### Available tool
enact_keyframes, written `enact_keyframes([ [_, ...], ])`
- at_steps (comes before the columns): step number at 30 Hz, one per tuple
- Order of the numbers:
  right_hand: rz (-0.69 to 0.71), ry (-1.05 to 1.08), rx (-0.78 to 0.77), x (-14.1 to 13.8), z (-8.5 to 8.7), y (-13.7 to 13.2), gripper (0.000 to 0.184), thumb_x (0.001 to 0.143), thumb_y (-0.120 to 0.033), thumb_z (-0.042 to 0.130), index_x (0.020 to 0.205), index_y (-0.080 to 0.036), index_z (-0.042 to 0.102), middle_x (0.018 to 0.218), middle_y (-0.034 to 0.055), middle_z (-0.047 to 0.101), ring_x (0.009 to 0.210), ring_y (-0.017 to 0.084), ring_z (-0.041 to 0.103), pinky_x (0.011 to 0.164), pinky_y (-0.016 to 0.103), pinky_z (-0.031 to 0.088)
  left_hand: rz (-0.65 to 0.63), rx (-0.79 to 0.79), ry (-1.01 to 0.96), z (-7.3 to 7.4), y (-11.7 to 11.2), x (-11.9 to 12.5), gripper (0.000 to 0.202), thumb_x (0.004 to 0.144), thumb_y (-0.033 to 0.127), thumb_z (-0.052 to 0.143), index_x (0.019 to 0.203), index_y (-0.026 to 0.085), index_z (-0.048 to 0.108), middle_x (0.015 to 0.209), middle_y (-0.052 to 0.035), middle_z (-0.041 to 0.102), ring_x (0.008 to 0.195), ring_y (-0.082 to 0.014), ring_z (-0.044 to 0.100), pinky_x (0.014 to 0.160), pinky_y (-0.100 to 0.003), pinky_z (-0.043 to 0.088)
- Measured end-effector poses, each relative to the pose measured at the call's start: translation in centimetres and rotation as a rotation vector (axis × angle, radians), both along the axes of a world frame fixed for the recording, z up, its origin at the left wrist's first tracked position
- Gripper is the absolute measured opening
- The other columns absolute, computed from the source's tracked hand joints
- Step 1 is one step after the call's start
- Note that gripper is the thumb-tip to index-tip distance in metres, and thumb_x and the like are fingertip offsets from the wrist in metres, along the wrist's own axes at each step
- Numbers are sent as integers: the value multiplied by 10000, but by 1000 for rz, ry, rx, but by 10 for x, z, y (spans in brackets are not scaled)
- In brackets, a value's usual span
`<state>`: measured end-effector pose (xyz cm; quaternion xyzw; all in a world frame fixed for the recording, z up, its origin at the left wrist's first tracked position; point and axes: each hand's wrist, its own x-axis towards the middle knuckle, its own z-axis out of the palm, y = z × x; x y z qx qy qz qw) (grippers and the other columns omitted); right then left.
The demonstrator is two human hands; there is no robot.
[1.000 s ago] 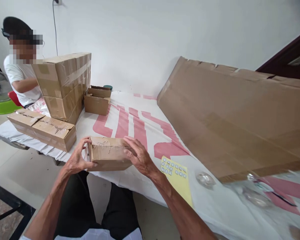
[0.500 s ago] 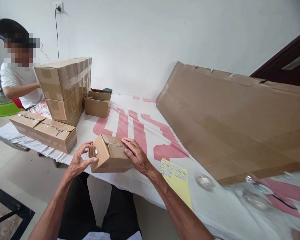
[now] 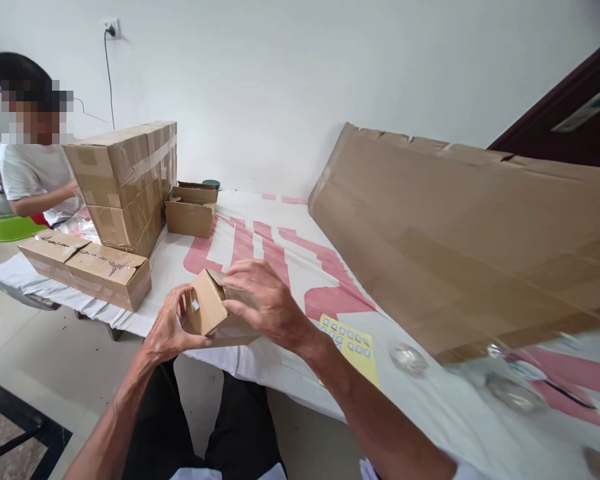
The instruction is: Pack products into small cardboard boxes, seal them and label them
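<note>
A small cardboard box sits at the table's front edge, with a small white label on its left end. My left hand grips that end, thumb along the lower front and fingers curled behind the far side. Across the top of the box lies my right hand, its fingers bent over the upper face and its thumb near the front edge; the hand hides most of the top. Right of the box is a yellow sheet bearing rows of small pale stickers.
Stacked taped cartons and two low boxes stand at left. Behind is an opened cardboard box. A large cardboard sheet leans at right, near clear plastic bundles. Another person sits at far left.
My left hand has closed farther around the box's left end. My right hand has slid left across the top. The box has tilted slightly, and the view has shifted a little.
</note>
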<state>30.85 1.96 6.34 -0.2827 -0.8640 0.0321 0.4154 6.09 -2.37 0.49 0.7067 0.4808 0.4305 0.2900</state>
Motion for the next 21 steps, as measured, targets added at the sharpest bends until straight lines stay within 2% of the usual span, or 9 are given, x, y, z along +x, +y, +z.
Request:
enact_keyframes([
  [3,84,-359,55,-25,25,-7,125,954,-205,734,1064,-209,793,1177,102,751,1216,287,622,1106,480,505,-1,53,26,7,1,10,963,584,251,985,1434,244,532,1511,-130,559,1371,-365,572,1130,-497,497],
  [7,42,-671,48,-41,30,-3,182,911,-211,778,1088,-192,813,1210,117,748,1211,300,604,1103,465,466,-17,103,47,10,2,17,987,582,236,988,1457,254,533,1509,-122,570,1417,-372,542,1194,-516,446],
  [13,21,-692,85,-43,23,6,116,877,-247,824,981,-197,816,1057,130,755,1100,324,612,1008,466,430,-16,132,50,11,3,21,968,569,249,997,1431,266,557,1524,-122,566,1439,-393,512,1203,-534,424],
  [17,37,-706,93,-43,25,8,95,881,-300,830,906,-211,808,1013,130,750,1065,323,605,953,458,404,-17,121,62,13,2,22,956,571,257,998,1423,269,566,1503,-121,578,1423,-399,517,1186,-538,432],
  [21,44,-744,125,-43,31,5,52,906,-206,775,861,-218,800,1030,115,759,1067,309,600,939,458,388,-23,114,75,17,1,23,989,572,248,1005,1452,263,555,1475,-117,597,1377,-402,547,1146,-530,461],
])
